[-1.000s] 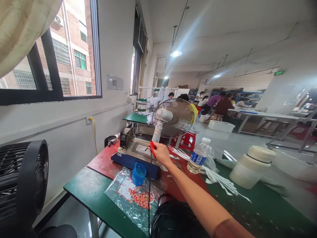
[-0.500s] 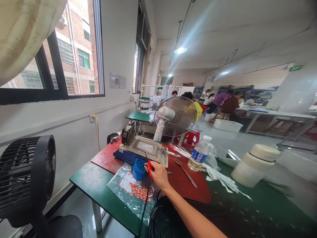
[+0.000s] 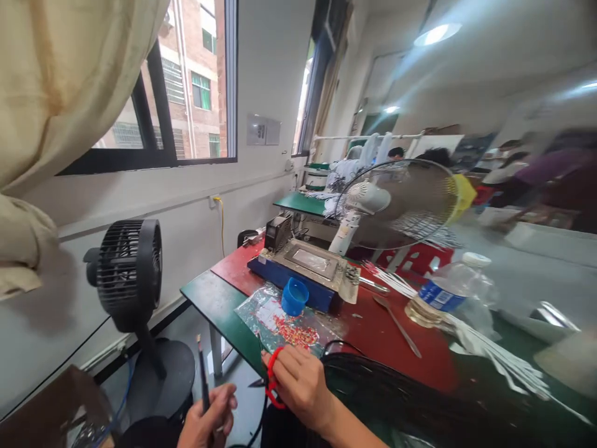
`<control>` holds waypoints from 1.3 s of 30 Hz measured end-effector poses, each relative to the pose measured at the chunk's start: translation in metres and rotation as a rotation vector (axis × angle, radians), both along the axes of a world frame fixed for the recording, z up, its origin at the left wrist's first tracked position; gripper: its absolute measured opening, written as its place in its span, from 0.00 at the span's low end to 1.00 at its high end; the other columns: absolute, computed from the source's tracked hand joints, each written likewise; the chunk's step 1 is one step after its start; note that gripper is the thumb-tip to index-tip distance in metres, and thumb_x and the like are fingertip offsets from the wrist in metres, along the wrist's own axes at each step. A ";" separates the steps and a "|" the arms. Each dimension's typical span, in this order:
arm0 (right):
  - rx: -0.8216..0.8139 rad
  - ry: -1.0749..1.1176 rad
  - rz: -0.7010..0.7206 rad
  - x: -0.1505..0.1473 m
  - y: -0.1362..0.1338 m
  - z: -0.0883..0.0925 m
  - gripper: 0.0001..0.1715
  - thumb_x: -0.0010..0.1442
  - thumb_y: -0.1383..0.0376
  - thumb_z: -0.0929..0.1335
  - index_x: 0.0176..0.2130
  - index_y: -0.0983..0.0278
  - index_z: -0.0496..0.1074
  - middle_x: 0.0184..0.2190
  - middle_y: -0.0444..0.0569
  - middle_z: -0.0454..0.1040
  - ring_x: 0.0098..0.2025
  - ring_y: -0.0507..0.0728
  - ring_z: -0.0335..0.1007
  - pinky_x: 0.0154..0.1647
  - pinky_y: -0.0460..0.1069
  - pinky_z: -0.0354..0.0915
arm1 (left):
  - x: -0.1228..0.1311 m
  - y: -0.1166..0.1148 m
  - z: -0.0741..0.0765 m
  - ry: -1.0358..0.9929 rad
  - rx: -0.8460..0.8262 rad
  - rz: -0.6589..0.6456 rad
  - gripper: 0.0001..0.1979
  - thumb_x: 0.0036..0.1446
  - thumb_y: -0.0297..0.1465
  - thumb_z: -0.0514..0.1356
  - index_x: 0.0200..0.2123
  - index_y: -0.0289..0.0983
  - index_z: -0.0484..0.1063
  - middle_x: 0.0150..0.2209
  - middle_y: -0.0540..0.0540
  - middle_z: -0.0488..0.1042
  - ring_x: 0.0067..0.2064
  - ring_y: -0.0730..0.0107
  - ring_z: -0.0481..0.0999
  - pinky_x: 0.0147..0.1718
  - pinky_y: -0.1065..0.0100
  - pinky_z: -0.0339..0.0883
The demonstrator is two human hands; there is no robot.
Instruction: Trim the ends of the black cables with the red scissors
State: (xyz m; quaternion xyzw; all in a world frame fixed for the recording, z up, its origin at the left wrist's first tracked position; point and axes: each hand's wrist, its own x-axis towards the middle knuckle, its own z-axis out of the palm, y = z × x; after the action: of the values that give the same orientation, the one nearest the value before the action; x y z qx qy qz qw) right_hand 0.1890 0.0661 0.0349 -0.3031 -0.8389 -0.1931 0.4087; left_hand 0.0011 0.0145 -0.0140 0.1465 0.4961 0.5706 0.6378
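Note:
My right hand (image 3: 298, 384) is closed around small red-handled scissors (image 3: 269, 378) at the near edge of the green table (image 3: 209, 297). My left hand (image 3: 208, 420) is low at the bottom, pinching a thin black cable (image 3: 203, 379) that stands upright with a bare tip. A bundle of black cables (image 3: 396, 404) lies across the table by my right forearm. Just beyond my right hand lies a clear plastic bag with small red parts (image 3: 291, 330) and a blue cup (image 3: 294, 296).
A blue-based solder pot (image 3: 303, 270) sits on a red mat (image 3: 387, 336), with a white desk fan (image 3: 396, 205) behind it. A water bottle (image 3: 448, 292), white cable ties (image 3: 494, 354) and a metal spoon (image 3: 396, 323) lie to the right. A black floor fan (image 3: 128, 274) stands left. People work in the background.
My right hand has drawn back from the solder pot to the table's near edge with the scissors. My left hand with the black cable has come into view, and my view has swung left and down.

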 end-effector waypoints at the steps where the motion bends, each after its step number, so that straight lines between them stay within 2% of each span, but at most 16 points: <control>1: -0.012 -0.030 0.054 -0.008 -0.007 -0.003 0.10 0.59 0.72 0.62 0.26 0.66 0.66 0.19 0.43 0.63 0.23 0.50 0.55 0.25 0.48 0.45 | 0.003 0.000 0.003 0.019 -0.013 -0.039 0.20 0.29 0.40 0.70 0.26 0.30 0.76 0.22 0.44 0.73 0.17 0.81 0.60 0.14 0.73 0.50; 3: -0.038 -0.075 0.154 -0.020 -0.019 -0.010 0.10 0.61 0.71 0.60 0.30 0.67 0.68 0.20 0.44 0.64 0.23 0.50 0.56 0.25 0.49 0.44 | 0.010 -0.002 0.009 0.010 -0.047 -0.049 0.21 0.32 0.41 0.68 0.29 0.31 0.76 0.26 0.41 0.75 0.18 0.80 0.62 0.13 0.74 0.48; 8: -0.069 -0.100 0.330 -0.033 -0.034 -0.024 0.17 0.63 0.70 0.55 0.32 0.70 0.69 0.22 0.48 0.67 0.25 0.51 0.59 0.25 0.49 0.46 | 0.016 -0.015 0.016 -0.172 -0.077 -0.064 0.16 0.35 0.34 0.68 0.30 0.32 0.76 0.20 0.47 0.71 0.20 0.79 0.66 0.19 0.76 0.58; 10: -0.094 -0.107 0.380 -0.035 -0.037 -0.030 0.17 0.63 0.70 0.55 0.31 0.70 0.69 0.23 0.48 0.67 0.25 0.51 0.58 0.25 0.49 0.46 | 0.015 -0.017 0.014 -0.233 -0.063 -0.056 0.14 0.35 0.32 0.68 0.28 0.32 0.75 0.18 0.50 0.69 0.18 0.83 0.63 0.18 0.78 0.56; 12: -0.199 -0.070 0.396 -0.037 -0.038 -0.033 0.16 0.63 0.69 0.56 0.31 0.68 0.68 0.22 0.46 0.67 0.24 0.51 0.57 0.25 0.48 0.47 | 0.012 -0.018 0.009 -0.214 -0.058 -0.019 0.12 0.37 0.32 0.68 0.27 0.32 0.74 0.17 0.53 0.66 0.15 0.86 0.57 0.15 0.79 0.52; 13: -0.305 -0.026 0.387 -0.038 -0.038 -0.032 0.14 0.62 0.68 0.58 0.31 0.67 0.68 0.22 0.45 0.66 0.24 0.50 0.57 0.25 0.47 0.48 | 0.009 -0.018 0.007 -0.182 -0.065 0.010 0.13 0.37 0.32 0.68 0.28 0.32 0.74 0.17 0.53 0.66 0.15 0.87 0.55 0.14 0.80 0.50; 15: -0.622 0.100 0.341 -0.039 -0.038 -0.029 0.11 0.59 0.62 0.62 0.32 0.65 0.69 0.24 0.45 0.66 0.26 0.50 0.58 0.26 0.46 0.51 | 0.004 -0.018 0.004 -0.104 -0.079 0.075 0.14 0.39 0.33 0.67 0.31 0.33 0.73 0.18 0.54 0.66 0.15 0.89 0.52 0.14 0.81 0.46; 17: -0.991 0.216 0.327 -0.038 -0.037 -0.023 0.16 0.56 0.54 0.65 0.35 0.65 0.69 0.27 0.45 0.66 0.28 0.50 0.59 0.28 0.45 0.54 | -0.002 -0.018 0.002 -0.042 -0.088 0.114 0.16 0.39 0.33 0.67 0.34 0.33 0.73 0.20 0.53 0.67 0.16 0.90 0.51 0.13 0.82 0.42; 20: -1.452 0.333 0.426 -0.038 -0.037 -0.020 0.25 0.55 0.47 0.62 0.33 0.65 0.70 0.26 0.43 0.63 0.27 0.49 0.57 0.28 0.44 0.54 | -0.006 -0.020 0.002 0.012 -0.119 0.096 0.18 0.38 0.35 0.67 0.35 0.33 0.73 0.22 0.52 0.69 0.16 0.89 0.52 0.13 0.80 0.42; 23: -1.817 0.456 0.510 -0.041 -0.039 -0.026 0.32 0.52 0.42 0.61 0.30 0.68 0.71 0.19 0.41 0.57 0.21 0.47 0.52 0.22 0.43 0.51 | -0.006 -0.021 0.001 0.031 -0.132 0.074 0.19 0.37 0.36 0.67 0.35 0.35 0.73 0.23 0.52 0.70 0.15 0.88 0.53 0.13 0.78 0.44; 25: -1.970 0.536 0.527 -0.043 -0.041 -0.031 0.33 0.48 0.40 0.63 0.30 0.69 0.71 0.19 0.40 0.57 0.20 0.46 0.51 0.20 0.42 0.49 | -0.004 -0.021 0.001 0.030 -0.122 0.066 0.20 0.35 0.36 0.68 0.35 0.36 0.73 0.23 0.52 0.69 0.15 0.87 0.54 0.13 0.77 0.47; 30: -2.035 0.627 0.584 -0.042 -0.041 -0.030 0.34 0.46 0.40 0.65 0.29 0.70 0.71 0.18 0.41 0.60 0.18 0.45 0.52 0.19 0.42 0.49 | -0.001 -0.021 -0.002 0.038 -0.111 0.054 0.22 0.34 0.37 0.68 0.35 0.35 0.73 0.22 0.51 0.69 0.17 0.83 0.60 0.15 0.76 0.51; 36: -2.056 0.625 0.606 -0.041 -0.041 -0.026 0.35 0.46 0.39 0.64 0.30 0.70 0.72 0.18 0.41 0.60 0.18 0.44 0.52 0.18 0.41 0.48 | -0.003 -0.022 -0.006 0.064 -0.120 0.041 0.23 0.34 0.38 0.68 0.37 0.35 0.74 0.23 0.50 0.70 0.19 0.79 0.65 0.14 0.75 0.50; 39: -2.081 0.637 0.605 -0.041 -0.041 -0.028 0.33 0.47 0.41 0.65 0.30 0.70 0.72 0.18 0.41 0.61 0.18 0.44 0.52 0.19 0.41 0.48 | -0.003 -0.022 -0.003 0.069 -0.100 0.050 0.23 0.33 0.38 0.68 0.36 0.35 0.75 0.23 0.49 0.71 0.21 0.76 0.67 0.17 0.74 0.55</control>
State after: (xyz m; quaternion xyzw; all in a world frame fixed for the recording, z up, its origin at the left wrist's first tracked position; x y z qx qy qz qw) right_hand 0.1481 0.0250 0.0068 -0.3161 -0.4885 0.7925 0.1830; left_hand -0.0018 -0.0074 -0.0168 0.1216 0.5493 0.5555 0.6123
